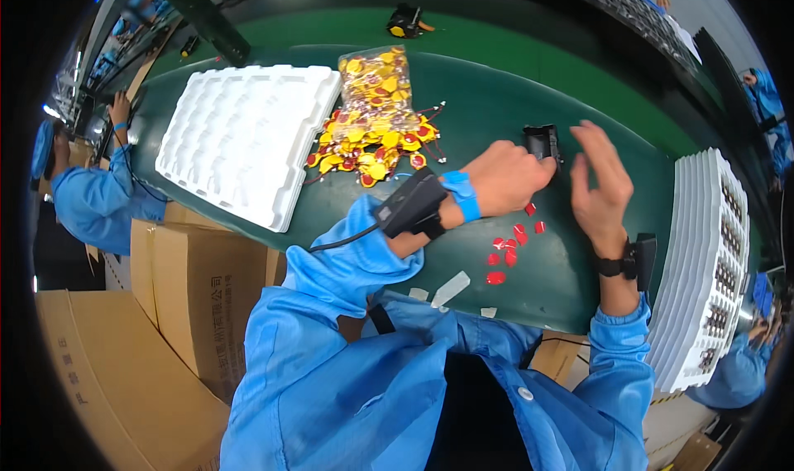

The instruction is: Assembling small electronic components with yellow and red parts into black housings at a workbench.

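My left hand [506, 180] is closed, its curled fingers against a small black plastic housing [542, 143] on the green table. The fingers partly cover the housing's near end. To the right of it, my right hand [602, 181] is held apart from the housing, fingers stretched and thumb spread, with nothing seen in it. Several small red round pieces [511, 257] lie scattered on the table below the hands. Beyond my left forearm is a heap of yellow and red discs with wires [376, 167], and a clear bag [376, 82] of the same discs rests against it.
A white moulded tray [240, 140] lies on the table's left. Stacked white trays [699, 272] with small parts stand at the right edge. Pale scraps [451, 289] lie at the near edge. Cardboard boxes [198, 297] stand lower left. A co-worker [95, 186] in blue sits at far left.
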Demonstrator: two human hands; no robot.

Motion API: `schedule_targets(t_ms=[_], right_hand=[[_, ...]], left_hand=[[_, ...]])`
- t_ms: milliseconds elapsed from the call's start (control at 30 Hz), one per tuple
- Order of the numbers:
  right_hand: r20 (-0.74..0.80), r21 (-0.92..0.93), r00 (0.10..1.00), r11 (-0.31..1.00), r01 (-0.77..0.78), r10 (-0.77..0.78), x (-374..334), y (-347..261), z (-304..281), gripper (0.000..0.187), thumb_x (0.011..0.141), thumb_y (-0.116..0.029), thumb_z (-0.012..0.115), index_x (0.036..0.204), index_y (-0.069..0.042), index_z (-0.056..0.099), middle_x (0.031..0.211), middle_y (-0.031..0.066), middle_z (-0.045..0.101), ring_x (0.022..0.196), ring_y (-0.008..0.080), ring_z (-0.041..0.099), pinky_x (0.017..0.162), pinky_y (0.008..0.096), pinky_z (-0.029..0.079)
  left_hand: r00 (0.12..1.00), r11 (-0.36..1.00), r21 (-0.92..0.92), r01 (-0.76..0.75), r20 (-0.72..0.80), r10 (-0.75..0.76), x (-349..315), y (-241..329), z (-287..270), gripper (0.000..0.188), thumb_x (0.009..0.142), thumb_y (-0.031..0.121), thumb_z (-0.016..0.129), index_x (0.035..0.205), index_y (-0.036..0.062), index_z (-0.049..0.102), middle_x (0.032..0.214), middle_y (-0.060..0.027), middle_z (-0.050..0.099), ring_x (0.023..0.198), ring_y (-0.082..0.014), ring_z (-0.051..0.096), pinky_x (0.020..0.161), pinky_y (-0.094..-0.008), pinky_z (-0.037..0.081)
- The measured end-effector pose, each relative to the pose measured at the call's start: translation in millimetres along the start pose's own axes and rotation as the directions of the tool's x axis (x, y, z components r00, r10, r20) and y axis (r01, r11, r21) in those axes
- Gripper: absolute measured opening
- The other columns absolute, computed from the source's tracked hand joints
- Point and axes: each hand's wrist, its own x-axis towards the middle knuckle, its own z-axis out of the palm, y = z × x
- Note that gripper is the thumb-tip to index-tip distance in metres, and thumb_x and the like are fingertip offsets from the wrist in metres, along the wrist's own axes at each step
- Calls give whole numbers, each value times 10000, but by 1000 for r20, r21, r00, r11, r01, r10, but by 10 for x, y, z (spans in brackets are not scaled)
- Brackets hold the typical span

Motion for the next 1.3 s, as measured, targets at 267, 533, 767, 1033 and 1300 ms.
schedule_targets(t_ms=[267, 533, 767, 1033, 1300], right_hand=[[116, 225, 993, 973, -56, 31, 421, -685, 355, 147, 803, 55, 650, 936, 5, 685, 849, 159, 691, 734, 297, 689, 667, 340, 544], [706, 14, 708, 1000, -20, 5, 813, -797, 1314, 189, 810, -134, 645, 866, 44, 673, 770, 259, 652, 737, 454, 648, 670, 491, 528], [652, 33, 758, 999, 6, -26, 796, -653, 1104, 128, 838, -64, 597, 823, 54, 646, 792, 280, 636, 745, 462, 635, 661, 514, 507], [128, 450, 977, 868, -212, 172, 693, -653, 262, 139, 832, 29, 692, 971, 23, 699, 770, 106, 695, 615, 183, 670, 531, 292, 507], [178, 253, 864, 827, -503, 471, -159, 260, -266, 122, 791, 73, 658, 897, 38, 704, 783, 105, 686, 654, 157, 665, 600, 264, 521]], left_hand=[[933, 915, -396, -75, -353, -76, 21, -112, 453, 288, 834, 156, 653, 1107, 84, 590, 1075, -124, 637, 1019, -228, 626, 856, -390, 500], [987, 873, -487, -27, -154, -55, -145, -411, 914, 352, 990, 444, 530, 1148, 139, 608, 1157, -53, 622, 1150, -191, 563, 1020, -405, 403], [988, 592, -802, 81, -16, -156, -241, -221, 612, 381, 999, 252, 562, 1356, 117, 549, 1372, -113, 572, 1287, -168, 511, 1111, -333, 380], [943, 827, -562, 4, -274, -191, 88, -286, 300, 210, 824, 139, 644, 997, 22, 663, 982, -223, 690, 913, -395, 661, 814, -477, 523], [951, 818, -544, 186, -109, -289, 73, -200, -232, 166, 780, 86, 643, 844, -55, 584, 666, -216, 537, 599, -362, 544, 570, -413, 415]])
